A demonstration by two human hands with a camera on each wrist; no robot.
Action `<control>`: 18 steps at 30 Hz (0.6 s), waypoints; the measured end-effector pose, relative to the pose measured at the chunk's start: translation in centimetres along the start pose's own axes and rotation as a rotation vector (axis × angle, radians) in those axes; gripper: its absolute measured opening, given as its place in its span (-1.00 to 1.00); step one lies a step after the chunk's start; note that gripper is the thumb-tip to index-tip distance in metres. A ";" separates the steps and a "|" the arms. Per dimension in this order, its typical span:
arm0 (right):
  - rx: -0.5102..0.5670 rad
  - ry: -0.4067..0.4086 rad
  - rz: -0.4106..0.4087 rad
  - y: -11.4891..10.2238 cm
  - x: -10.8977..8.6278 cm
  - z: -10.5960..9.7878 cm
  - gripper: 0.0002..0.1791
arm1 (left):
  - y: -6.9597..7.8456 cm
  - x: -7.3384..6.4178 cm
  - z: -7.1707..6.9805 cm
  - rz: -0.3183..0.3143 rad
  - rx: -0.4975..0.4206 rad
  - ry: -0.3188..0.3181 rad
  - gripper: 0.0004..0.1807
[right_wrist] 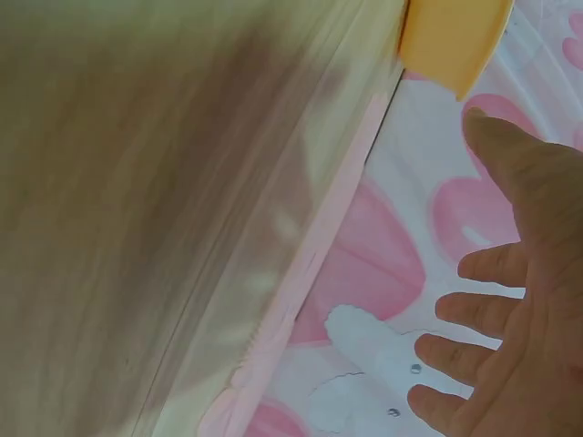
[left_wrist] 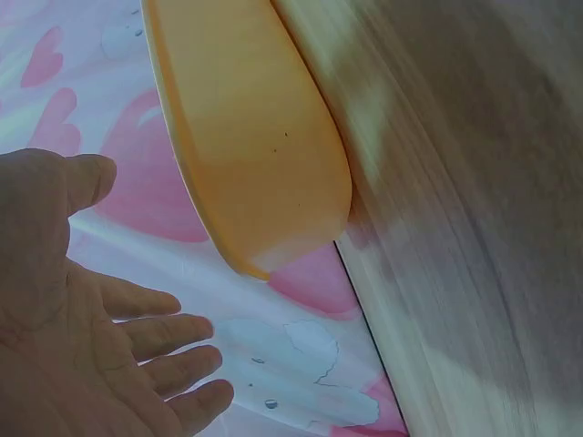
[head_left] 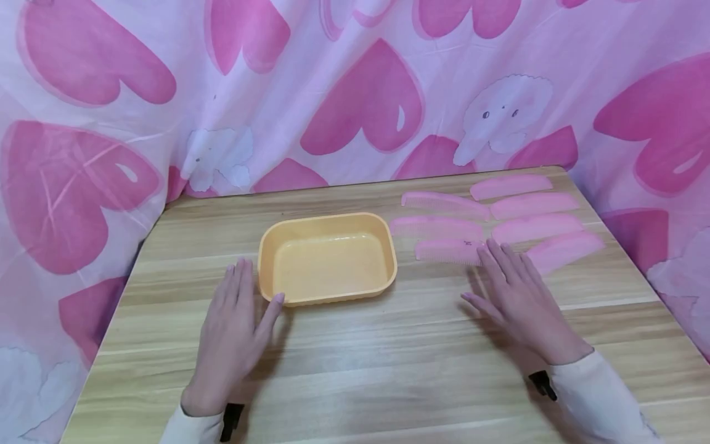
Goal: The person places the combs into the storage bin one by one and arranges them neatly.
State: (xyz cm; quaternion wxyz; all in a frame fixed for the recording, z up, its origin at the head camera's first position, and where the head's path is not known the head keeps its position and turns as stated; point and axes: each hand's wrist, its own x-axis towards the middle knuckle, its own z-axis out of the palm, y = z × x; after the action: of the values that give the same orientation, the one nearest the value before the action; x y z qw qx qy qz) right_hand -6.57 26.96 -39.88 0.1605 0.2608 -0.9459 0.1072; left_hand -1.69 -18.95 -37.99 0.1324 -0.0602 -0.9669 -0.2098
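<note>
A yellow plastic tray (head_left: 327, 299) with rounded corners stands on the wooden table, holding nothing. My left hand (head_left: 230, 333) is just left of it, fingers straight and thumb out near its front left corner; in the left wrist view the hand (left_wrist: 100, 319) is apart from the tray (left_wrist: 255, 137). Several pink combs lie to the right in two columns, among them a comb (head_left: 449, 251) at the front left and a comb (head_left: 566, 251) at the front right. My right hand (head_left: 521, 302), fingers extended and empty, hovers in front of these two, hiding parts of them.
The wood-grain table (head_left: 366, 370) ends at a back edge against a pink curtain (head_left: 266, 123) with hearts and cartoon animals. Further combs, such as a comb (head_left: 510, 185) at the back, lie near the table's right rear corner.
</note>
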 end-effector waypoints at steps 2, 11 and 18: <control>0.022 -0.015 0.011 0.5 0.3 0.1 -0.06 | -0.1 0.2 -0.1 -0.023 -0.028 -0.013 -0.12; 0.064 -0.012 -0.032 3.2 1.9 0.6 -0.07 | -0.9 1.0 -0.4 -0.144 -0.131 -0.108 -0.16; 0.108 -0.060 0.015 4.6 2.9 0.4 -0.14 | -1.2 1.6 -0.5 -0.177 -0.193 -0.135 -0.25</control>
State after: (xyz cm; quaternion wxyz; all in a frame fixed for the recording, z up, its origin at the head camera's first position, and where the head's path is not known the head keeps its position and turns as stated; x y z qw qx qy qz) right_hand -11.49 29.36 -39.76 0.1171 0.2649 -0.9451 0.1515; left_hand -3.30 -20.13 -37.58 0.0416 -0.0012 -0.9505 -0.3079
